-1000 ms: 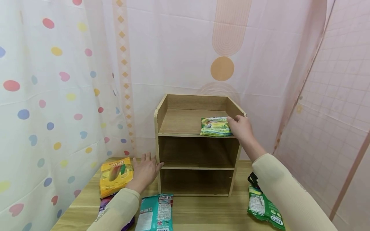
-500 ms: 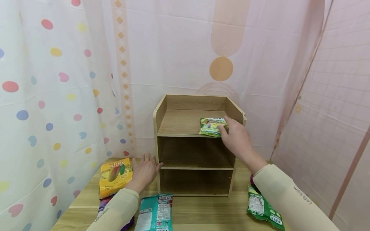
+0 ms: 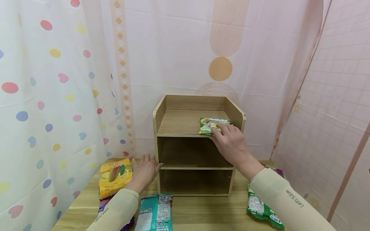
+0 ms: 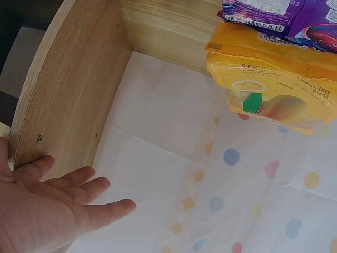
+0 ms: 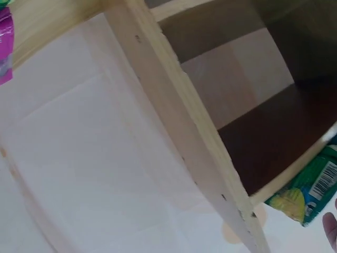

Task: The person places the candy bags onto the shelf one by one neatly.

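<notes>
A green and yellow snack bag [image 3: 206, 125] lies flat at the right front of the top board of a small wooden shelf [image 3: 179, 122]. Its corner reaches over the front edge in the right wrist view. My right hand [image 3: 232, 142] is at the near side of this bag, fingers bent loosely over its front part; contact is unclear. Only fingertips [image 5: 330, 229] show in the right wrist view, beside the bag. My left hand [image 3: 145, 170] has its fingers spread and its thumb at the shelf's left front edge. In the left wrist view the left hand [image 4: 52, 205] touches the side panel.
A yellow mango-picture bag [image 3: 115, 178] lies left of the left hand, over a purple bag [image 3: 104, 205]. A teal bag [image 3: 154, 213] lies in front of the shelf. A green bag [image 3: 260, 207] and another purple bag [image 3: 278, 171] lie at the right. Curtains enclose the table.
My right hand has moved left and down from the bag's right end to its front. The bag has stayed nearly in place. My left hand has not moved.
</notes>
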Available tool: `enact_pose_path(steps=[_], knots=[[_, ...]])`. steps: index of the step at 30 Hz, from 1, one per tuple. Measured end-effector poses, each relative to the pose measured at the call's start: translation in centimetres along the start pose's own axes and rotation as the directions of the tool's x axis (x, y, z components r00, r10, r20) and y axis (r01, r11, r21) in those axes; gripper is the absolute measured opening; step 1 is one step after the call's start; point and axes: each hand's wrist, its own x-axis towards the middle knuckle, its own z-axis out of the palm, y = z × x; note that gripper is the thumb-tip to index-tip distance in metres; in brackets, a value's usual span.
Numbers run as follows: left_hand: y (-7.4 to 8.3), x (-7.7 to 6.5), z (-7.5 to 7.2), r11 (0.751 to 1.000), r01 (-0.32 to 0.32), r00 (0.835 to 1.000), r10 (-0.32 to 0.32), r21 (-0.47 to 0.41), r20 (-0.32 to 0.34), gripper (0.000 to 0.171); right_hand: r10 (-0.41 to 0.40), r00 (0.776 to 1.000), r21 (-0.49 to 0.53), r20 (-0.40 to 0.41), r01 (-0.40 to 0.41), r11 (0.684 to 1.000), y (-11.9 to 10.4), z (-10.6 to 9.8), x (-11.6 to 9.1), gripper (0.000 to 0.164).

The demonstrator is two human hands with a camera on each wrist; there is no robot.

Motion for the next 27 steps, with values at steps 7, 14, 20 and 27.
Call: enact_pose_path(steps=[7,14,20,27], knots=[[0.1,0.0,0.1,1.0,0.0,1.0,0.0,0.002,-0.008,0.052,-0.012,1.0,-0.024,0.026,0.012,1.0,-0.1,0.4,-0.9,0.024],[0.1,0.0,0.1,1.0,0.002,1.0,-0.002,-0.005,-0.013,0.052,-0.008,1.0,-0.029,0.028,0.009,1.0,-0.3,0.5,-1.1,0.016],[0.0,0.0,0.0,1.0,0.005,1.0,-0.005,-0.005,-0.012,0.051,-0.004,0.999,-0.029,0.034,0.005,1.0,-0.4,0.8,-1.2,0.016],[-0.1,0.0,0.0,1.0,0.005,1.0,-0.005,-0.002,-0.002,0.053,0.022,0.999,-0.024,0.039,-0.021,0.999,-0.3,1.2,-1.2,0.02]])
